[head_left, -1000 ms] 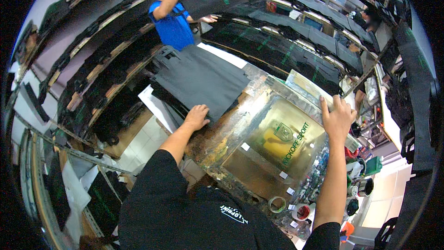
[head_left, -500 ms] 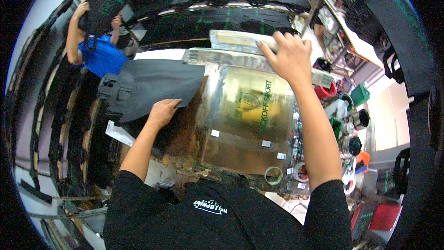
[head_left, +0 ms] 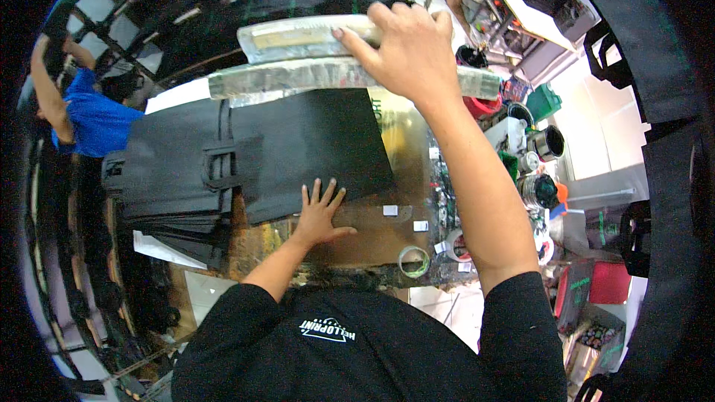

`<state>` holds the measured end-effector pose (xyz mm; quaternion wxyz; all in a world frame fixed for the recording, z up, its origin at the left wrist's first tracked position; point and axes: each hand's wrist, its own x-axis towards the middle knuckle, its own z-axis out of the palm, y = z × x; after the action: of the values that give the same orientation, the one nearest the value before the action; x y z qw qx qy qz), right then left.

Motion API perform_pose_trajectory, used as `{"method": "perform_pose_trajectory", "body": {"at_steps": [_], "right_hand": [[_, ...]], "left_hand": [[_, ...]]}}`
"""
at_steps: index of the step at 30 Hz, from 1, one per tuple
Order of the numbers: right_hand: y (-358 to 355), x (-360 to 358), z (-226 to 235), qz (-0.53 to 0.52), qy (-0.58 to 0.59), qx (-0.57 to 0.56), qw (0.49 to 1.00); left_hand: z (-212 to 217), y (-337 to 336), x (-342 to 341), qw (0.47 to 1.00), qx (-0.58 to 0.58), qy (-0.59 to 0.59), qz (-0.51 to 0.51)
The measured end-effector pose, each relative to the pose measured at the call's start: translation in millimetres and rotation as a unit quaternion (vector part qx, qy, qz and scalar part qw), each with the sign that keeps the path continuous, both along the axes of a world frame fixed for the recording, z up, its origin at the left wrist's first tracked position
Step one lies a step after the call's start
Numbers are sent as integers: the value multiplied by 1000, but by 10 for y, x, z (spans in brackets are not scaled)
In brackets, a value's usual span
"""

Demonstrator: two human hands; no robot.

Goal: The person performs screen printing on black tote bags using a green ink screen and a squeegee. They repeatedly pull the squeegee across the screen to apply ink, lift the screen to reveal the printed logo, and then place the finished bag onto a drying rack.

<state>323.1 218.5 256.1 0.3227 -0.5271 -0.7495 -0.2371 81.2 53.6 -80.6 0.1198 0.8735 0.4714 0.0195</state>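
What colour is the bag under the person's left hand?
Black. The bag lies flat on the table, with the left hand pressing its near edge; the head view shows it best.

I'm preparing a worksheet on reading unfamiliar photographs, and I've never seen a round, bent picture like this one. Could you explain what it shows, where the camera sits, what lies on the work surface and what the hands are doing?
There is no machine here: a person works with two bare hands. The camera is worn on the head and looks down, and its wide lens bends straight edges.

The left hand lies flat, fingers spread, on the near edge of a flat black fabric bag spread over a stained printing table.

The right hand reaches to the far side and grips a long pale frame bar.

Beside the table lie a stack of black fabric bags, a tape roll and paint tins. A co-worker in a blue shirt stands at the left.
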Motion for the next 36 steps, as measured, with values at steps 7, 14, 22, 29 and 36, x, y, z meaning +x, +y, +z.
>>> {"method": "perform_pose_trajectory", "body": {"at_steps": [7,14,22,29,36], "right_hand": [[86,14,15,2,5,-32,999],[77,11,-6,-5,-2,-51,999],[-71,-33,-3,-6,-9,-53,999],[-147,-59,-102,1,-13,-12,1000],[-616,-160,-376,-24,-30,-18,999]], "left_hand": [[-95,363,491,997,-17,-2,-79],[-130,95,723,993,-5,-61,-99],[-194,-120,729,992,19,-91,-88],[289,-130,578,989,-121,38,-78],[1017,220,-166,795,-230,-542,146]]}}
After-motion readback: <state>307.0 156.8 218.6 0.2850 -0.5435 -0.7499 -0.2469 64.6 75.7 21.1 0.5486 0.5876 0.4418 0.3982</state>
